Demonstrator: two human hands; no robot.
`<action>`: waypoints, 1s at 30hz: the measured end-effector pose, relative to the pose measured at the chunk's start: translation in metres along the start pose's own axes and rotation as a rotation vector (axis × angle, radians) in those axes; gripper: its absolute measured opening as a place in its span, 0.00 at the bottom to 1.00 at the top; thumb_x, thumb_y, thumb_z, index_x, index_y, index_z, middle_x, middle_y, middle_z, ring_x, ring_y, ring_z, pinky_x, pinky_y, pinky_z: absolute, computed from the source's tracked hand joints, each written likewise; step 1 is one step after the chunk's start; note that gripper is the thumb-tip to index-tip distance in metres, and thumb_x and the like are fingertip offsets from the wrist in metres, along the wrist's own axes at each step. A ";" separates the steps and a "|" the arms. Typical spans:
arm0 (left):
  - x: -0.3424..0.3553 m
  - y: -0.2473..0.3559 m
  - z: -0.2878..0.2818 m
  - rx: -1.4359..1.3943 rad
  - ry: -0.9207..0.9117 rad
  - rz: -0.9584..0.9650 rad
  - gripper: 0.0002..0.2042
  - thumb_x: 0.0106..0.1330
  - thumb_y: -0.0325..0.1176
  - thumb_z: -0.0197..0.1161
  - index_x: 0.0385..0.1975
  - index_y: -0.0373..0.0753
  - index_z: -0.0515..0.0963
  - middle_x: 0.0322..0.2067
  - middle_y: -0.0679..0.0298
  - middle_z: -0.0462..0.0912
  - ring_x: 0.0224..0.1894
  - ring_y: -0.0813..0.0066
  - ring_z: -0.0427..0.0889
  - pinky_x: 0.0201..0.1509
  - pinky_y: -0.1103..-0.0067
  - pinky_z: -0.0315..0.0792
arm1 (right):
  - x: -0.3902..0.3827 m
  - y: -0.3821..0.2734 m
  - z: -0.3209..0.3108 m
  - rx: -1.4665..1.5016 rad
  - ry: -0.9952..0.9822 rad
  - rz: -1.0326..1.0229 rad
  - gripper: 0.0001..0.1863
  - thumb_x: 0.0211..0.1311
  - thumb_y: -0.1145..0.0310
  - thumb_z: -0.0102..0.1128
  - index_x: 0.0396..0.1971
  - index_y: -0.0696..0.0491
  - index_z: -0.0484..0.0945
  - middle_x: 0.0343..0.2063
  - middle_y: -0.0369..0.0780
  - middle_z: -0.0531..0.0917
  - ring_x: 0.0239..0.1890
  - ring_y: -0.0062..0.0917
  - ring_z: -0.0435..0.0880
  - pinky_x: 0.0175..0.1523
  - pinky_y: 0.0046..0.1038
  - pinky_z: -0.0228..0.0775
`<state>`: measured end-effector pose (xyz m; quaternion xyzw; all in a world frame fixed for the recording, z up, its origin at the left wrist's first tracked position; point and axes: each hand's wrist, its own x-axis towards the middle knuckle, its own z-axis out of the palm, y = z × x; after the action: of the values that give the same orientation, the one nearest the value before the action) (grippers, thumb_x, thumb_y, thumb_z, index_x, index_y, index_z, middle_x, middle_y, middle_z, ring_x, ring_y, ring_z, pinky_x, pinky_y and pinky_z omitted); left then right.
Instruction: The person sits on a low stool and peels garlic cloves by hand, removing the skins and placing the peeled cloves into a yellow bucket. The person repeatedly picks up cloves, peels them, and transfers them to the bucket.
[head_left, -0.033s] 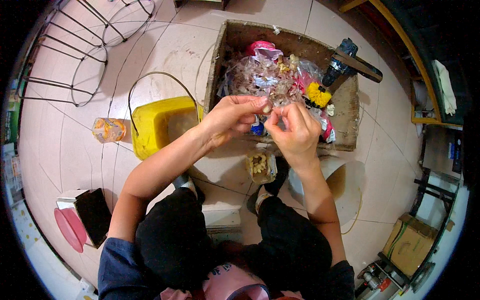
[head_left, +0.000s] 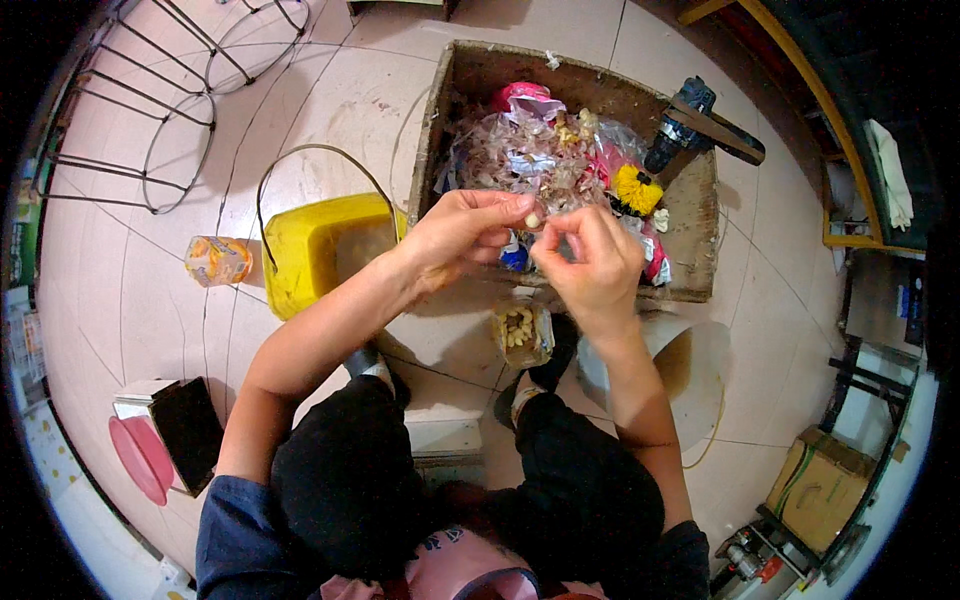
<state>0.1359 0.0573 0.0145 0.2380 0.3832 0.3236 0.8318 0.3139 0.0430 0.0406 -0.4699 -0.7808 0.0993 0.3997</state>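
Note:
My left hand pinches a small pale garlic clove between thumb and fingertips. Just to its right, my right hand is closed in a pinch close to the clove; whatever its fingertips hold, if anything, is too small to make out. Both hands are above the near edge of a worn wooden box. Papery skins and plastic wrappers fill much of this box. Below the hands, between my feet, stands a small clear tub with several pale cloves in it.
A yellow bucket with a raised handle stands left of the box, beside an orange-patterned cup. By my right leg is a whitish bucket. A strapped black tool and a yellow pom-pom rest at the box's right side.
The clove shows more fully at my left fingertips. My right hand has shifted very slightly, and its fingertips sit a little lower.

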 end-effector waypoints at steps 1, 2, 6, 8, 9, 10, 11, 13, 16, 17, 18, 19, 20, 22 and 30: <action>0.000 -0.001 -0.002 0.036 -0.009 0.011 0.13 0.64 0.40 0.61 0.41 0.37 0.79 0.22 0.77 0.71 0.16 0.92 0.54 0.15 0.90 0.46 | 0.002 0.002 -0.002 -0.028 0.022 0.030 0.09 0.43 0.74 0.65 0.21 0.51 0.72 0.18 0.37 0.75 0.20 0.30 0.76 0.24 0.30 0.68; -0.002 0.000 -0.003 0.066 -0.031 0.017 0.13 0.65 0.39 0.61 0.43 0.37 0.79 0.23 0.76 0.72 0.17 0.92 0.54 0.15 0.90 0.46 | 0.006 0.007 -0.005 -0.056 0.044 0.060 0.09 0.43 0.74 0.65 0.21 0.51 0.72 0.18 0.37 0.75 0.20 0.30 0.76 0.25 0.30 0.68; -0.006 0.005 0.003 0.044 -0.128 0.031 0.14 0.66 0.35 0.58 0.49 0.38 0.76 0.28 0.73 0.77 0.17 0.92 0.54 0.16 0.90 0.47 | 0.017 0.035 -0.022 -0.182 -0.005 0.234 0.08 0.47 0.72 0.67 0.27 0.52 0.77 0.17 0.36 0.74 0.18 0.28 0.73 0.24 0.30 0.64; -0.007 0.007 0.003 0.021 -0.134 0.046 0.16 0.66 0.35 0.59 0.52 0.39 0.74 0.29 0.73 0.78 0.17 0.92 0.56 0.16 0.91 0.50 | 0.018 0.031 -0.025 -0.131 -0.084 0.299 0.10 0.49 0.68 0.68 0.33 0.52 0.81 0.16 0.35 0.73 0.17 0.25 0.71 0.23 0.28 0.61; -0.006 0.007 0.002 0.035 -0.130 0.054 0.19 0.65 0.37 0.60 0.54 0.39 0.73 0.29 0.74 0.78 0.18 0.91 0.57 0.17 0.92 0.52 | 0.016 0.026 -0.025 -0.051 -0.102 0.318 0.11 0.49 0.68 0.69 0.34 0.52 0.81 0.15 0.35 0.73 0.17 0.24 0.70 0.23 0.27 0.61; -0.005 0.007 0.002 0.049 -0.127 0.062 0.21 0.64 0.39 0.61 0.55 0.39 0.72 0.29 0.74 0.78 0.18 0.91 0.59 0.17 0.92 0.54 | 0.013 0.021 -0.023 0.029 -0.120 0.338 0.12 0.49 0.67 0.69 0.34 0.52 0.82 0.15 0.35 0.73 0.17 0.22 0.70 0.23 0.26 0.61; -0.006 0.008 0.004 0.031 -0.124 0.068 0.21 0.64 0.38 0.61 0.56 0.40 0.71 0.29 0.74 0.77 0.18 0.91 0.59 0.17 0.92 0.54 | 0.010 0.017 -0.023 0.109 -0.138 0.357 0.12 0.48 0.67 0.70 0.35 0.52 0.82 0.15 0.35 0.73 0.17 0.21 0.69 0.23 0.25 0.60; -0.008 0.010 0.009 -0.003 -0.114 0.080 0.22 0.65 0.37 0.60 0.58 0.41 0.70 0.31 0.75 0.77 0.19 0.91 0.59 0.17 0.92 0.54 | 0.007 0.012 -0.022 0.146 -0.145 0.326 0.11 0.49 0.66 0.70 0.32 0.53 0.83 0.16 0.34 0.73 0.17 0.18 0.67 0.22 0.23 0.59; -0.008 0.007 0.008 -0.026 -0.126 0.113 0.19 0.66 0.36 0.59 0.56 0.42 0.71 0.31 0.74 0.76 0.20 0.91 0.60 0.17 0.93 0.54 | 0.013 -0.001 -0.022 0.143 -0.159 0.331 0.10 0.49 0.65 0.70 0.30 0.53 0.84 0.15 0.34 0.72 0.16 0.18 0.66 0.22 0.23 0.58; -0.008 0.004 0.008 0.013 -0.103 0.138 0.17 0.66 0.36 0.58 0.54 0.42 0.71 0.30 0.75 0.75 0.20 0.91 0.60 0.17 0.92 0.54 | 0.014 -0.002 -0.022 0.156 -0.171 0.328 0.10 0.49 0.65 0.70 0.30 0.53 0.84 0.15 0.34 0.72 0.16 0.17 0.66 0.22 0.23 0.58; -0.006 0.000 0.007 0.051 -0.082 0.162 0.15 0.66 0.36 0.58 0.52 0.42 0.72 0.29 0.75 0.75 0.21 0.91 0.61 0.17 0.92 0.54 | 0.015 -0.002 -0.021 0.169 -0.185 0.327 0.10 0.49 0.64 0.70 0.29 0.53 0.84 0.15 0.34 0.71 0.16 0.17 0.66 0.22 0.23 0.58; -0.005 -0.002 0.007 0.088 -0.061 0.186 0.13 0.67 0.36 0.57 0.49 0.42 0.73 0.28 0.75 0.74 0.21 0.91 0.61 0.18 0.92 0.54 | 0.015 -0.001 -0.020 0.191 -0.190 0.345 0.10 0.49 0.64 0.70 0.29 0.53 0.84 0.14 0.34 0.71 0.16 0.17 0.65 0.22 0.22 0.57; -0.003 -0.003 0.007 0.150 -0.038 0.222 0.12 0.67 0.36 0.57 0.47 0.42 0.73 0.28 0.75 0.73 0.21 0.91 0.62 0.18 0.91 0.54 | 0.015 0.000 -0.018 0.213 -0.196 0.364 0.10 0.48 0.63 0.70 0.29 0.53 0.84 0.13 0.34 0.70 0.16 0.16 0.65 0.21 0.22 0.56; 0.000 -0.002 0.008 0.275 0.007 0.293 0.09 0.68 0.36 0.55 0.43 0.41 0.72 0.26 0.76 0.72 0.22 0.91 0.63 0.18 0.91 0.54 | 0.013 0.004 -0.016 0.260 -0.204 0.389 0.11 0.49 0.64 0.71 0.30 0.53 0.84 0.12 0.33 0.69 0.16 0.15 0.64 0.21 0.21 0.55; -0.003 -0.002 0.012 0.358 0.045 0.330 0.08 0.70 0.36 0.52 0.42 0.40 0.72 0.27 0.74 0.75 0.22 0.92 0.65 0.21 0.91 0.58 | 0.000 0.022 0.001 0.640 -0.148 0.536 0.07 0.52 0.69 0.68 0.28 0.55 0.83 0.13 0.26 0.71 0.19 0.07 0.65 0.24 0.16 0.58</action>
<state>0.1450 0.0517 0.0217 0.4338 0.4088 0.3870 0.7035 0.3275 0.0551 0.0276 -0.5002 -0.5874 0.4706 0.4282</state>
